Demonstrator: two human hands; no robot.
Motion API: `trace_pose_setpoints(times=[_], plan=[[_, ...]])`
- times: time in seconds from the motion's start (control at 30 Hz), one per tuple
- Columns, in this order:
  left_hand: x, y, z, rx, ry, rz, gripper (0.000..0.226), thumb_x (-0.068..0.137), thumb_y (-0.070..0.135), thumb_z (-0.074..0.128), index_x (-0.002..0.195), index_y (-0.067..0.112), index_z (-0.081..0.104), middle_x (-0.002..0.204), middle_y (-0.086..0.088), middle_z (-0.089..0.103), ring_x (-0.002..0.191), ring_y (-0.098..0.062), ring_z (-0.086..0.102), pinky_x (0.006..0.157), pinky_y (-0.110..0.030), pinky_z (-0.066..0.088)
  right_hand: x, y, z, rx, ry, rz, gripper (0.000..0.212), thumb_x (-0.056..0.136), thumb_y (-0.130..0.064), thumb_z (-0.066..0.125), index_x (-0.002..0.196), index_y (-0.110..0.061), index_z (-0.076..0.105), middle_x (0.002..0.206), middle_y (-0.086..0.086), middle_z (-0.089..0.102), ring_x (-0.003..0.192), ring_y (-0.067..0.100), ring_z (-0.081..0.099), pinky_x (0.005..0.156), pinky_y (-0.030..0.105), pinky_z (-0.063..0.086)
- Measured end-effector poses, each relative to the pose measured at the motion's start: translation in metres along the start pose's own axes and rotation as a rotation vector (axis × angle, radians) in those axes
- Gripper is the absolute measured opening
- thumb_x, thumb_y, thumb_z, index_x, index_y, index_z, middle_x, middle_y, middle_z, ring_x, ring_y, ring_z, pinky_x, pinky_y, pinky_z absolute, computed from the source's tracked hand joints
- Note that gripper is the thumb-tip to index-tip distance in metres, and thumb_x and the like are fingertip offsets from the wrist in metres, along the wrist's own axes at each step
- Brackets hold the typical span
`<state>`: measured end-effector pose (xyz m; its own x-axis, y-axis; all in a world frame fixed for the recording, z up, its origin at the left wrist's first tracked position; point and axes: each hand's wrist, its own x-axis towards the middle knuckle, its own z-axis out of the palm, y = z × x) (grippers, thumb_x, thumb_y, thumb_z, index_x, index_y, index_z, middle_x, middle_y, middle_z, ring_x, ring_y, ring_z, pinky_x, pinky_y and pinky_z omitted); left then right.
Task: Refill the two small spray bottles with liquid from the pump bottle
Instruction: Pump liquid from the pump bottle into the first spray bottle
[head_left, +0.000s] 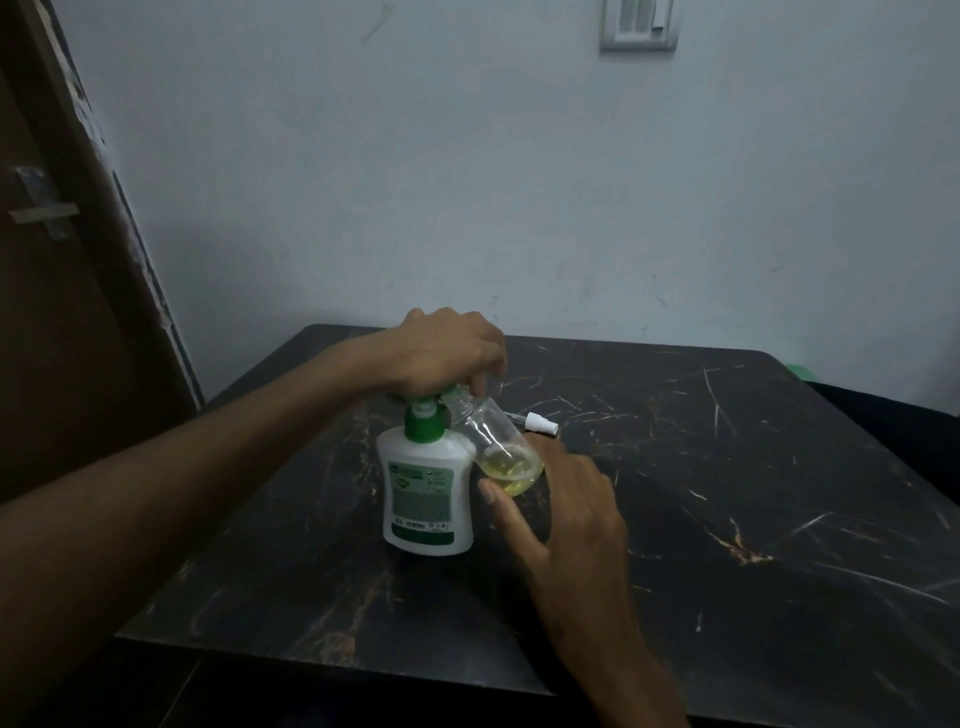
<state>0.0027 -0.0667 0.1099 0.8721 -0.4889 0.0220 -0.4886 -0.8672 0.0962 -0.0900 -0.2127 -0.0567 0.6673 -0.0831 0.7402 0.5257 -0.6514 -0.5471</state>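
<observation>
At centre frame, the left hand (447, 353) curls down over the pump bottle (427, 493) head, while the right hand (566, 499) grips the tilted spray bottle (498, 447) at the nozzle, partly filled. Next: more pumping, mouth aligned.

White pump bottle (427, 499) with a green pump top and a green and white label. Clear small spray bottle (496, 441), see-through like glass, with a bit of yellow liquid (511, 475) at the bottom. White spray cap (540, 423) lying on the dark top. Black counter (727, 493) with thin white and golden-brown lines all over, like cracks in stone. Pale grey-blue wall (467, 182) with a few little scratch marks. Dark brown door (62, 312) with a grey metal latch (44, 210). White and grey switch plate (639, 23) up high. Tiny bit of bright green (797, 371) past the far right edge of the counter
</observation>
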Motion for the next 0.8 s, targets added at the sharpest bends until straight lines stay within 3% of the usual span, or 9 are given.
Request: trace_pose_setpoints(times=[0.13,0.33,0.47,0.7,0.8], plan=[[-0.0026,-0.0064,0.0059,-0.06,0.0,0.003,0.031,0.105,0.026,0.042,0.113,0.025,0.071,0.103,0.009,0.077,0.104,-0.013,0.066,0.101,-0.05,0.047,0.0012,-0.0014,0.0015,-0.006,0.005,-0.013,0.042,0.099,-0.059,0.053,0.128,-0.03,0.061,0.108,-0.018,0.06,0.097,0.002,0.053,0.084,0.034,0.048],[0.0,-0.0021,-0.0005,-0.134,0.036,-0.024,0.027,0.102,0.029,0.048,0.108,0.024,0.073,0.11,0.006,0.076,0.099,-0.01,0.065,0.102,-0.048,0.044,0.0004,-0.0016,-0.0004,-0.007,-0.007,0.014,0.043,0.099,-0.062,0.051,0.13,-0.034,0.059,0.107,-0.02,0.058,0.096,-0.001,0.05,0.084,0.026,0.044],[-0.0021,-0.0063,0.0057,-0.281,0.01,-0.02,0.047,0.08,0.042,0.038,0.103,0.026,0.075,0.098,0.005,0.08,0.099,-0.01,0.069,0.098,-0.044,0.05,0.0012,-0.0016,0.0003,-0.014,-0.01,0.006,0.043,0.099,-0.062,0.05,0.129,-0.032,0.059,0.107,-0.02,0.058,0.096,0.001,0.051,0.085,0.028,0.045],[-0.0023,-0.0042,0.0007,-0.242,0.015,-0.038,0.04,0.089,0.042,0.039,0.104,0.028,0.074,0.104,0.007,0.078,0.098,-0.004,0.064,0.103,-0.049,0.044,0.0009,-0.0021,0.0003,-0.019,-0.004,0.006,0.04,0.098,-0.057,0.056,0.128,-0.032,0.061,0.107,-0.021,0.057,0.096,-0.001,0.05,0.083,0.027,0.045],[-0.0012,-0.0049,0.0016,-0.265,0.008,-0.028,0.048,0.081,0.044,0.035,0.104,0.028,0.074,0.098,0.008,0.079,0.095,-0.006,0.067,0.098,-0.045,0.048,0.0014,-0.0024,0.0001,-0.01,0.003,0.001,0.039,0.098,-0.056,0.057,0.127,-0.031,0.061,0.106,-0.021,0.057,0.095,-0.001,0.05,0.082,0.03,0.047]])
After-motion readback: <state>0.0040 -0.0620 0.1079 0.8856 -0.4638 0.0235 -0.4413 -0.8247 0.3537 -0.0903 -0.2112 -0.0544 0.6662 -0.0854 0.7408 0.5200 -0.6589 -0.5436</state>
